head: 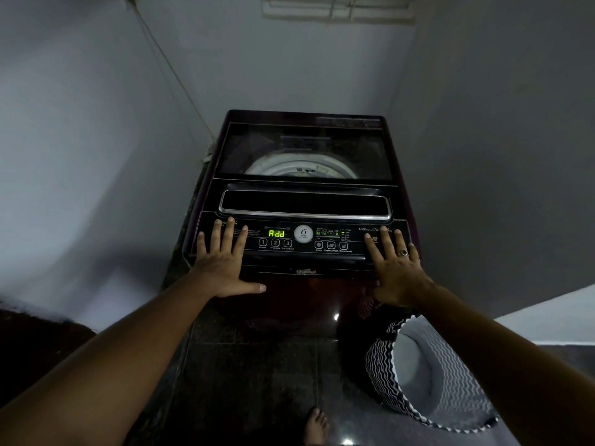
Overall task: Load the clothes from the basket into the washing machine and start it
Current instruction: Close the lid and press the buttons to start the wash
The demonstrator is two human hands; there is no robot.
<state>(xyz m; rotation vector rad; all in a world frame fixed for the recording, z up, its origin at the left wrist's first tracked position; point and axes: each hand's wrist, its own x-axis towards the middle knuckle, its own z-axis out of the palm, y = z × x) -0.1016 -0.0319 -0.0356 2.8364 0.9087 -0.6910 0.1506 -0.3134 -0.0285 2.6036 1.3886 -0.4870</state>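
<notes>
Washer [304, 204] sits at 12 o'clock in my head view, with the lid [302, 146] down and the green display [277, 233] reading "Add". My left hand [225, 265] lies flat on the 9 o'clock end of the panel [306, 256]. My right hand [394, 268] lies on its 3 o'clock end. Both sets of fingers are straight, spread and released, grasping nothing. The basket [380, 365] lies tipped on the floor at 5 o'clock, showing only grey lining.

I judge the loading done and the starting step in hand, since the power is plainly on. The next move probably calls for one fingertip on the Start/Pause key [287, 243], just below the display at its 5 o'clock. It is a small target with close neighbours, so the touch must be precise.

I cannot see the clothes: the dark lid shows only a pale drum rim. My right arm covers part of the basket, so something may remain inside. The small panel lettering is hard to read in this dim light, and I cannot tell whether a cycle is running.
</notes>
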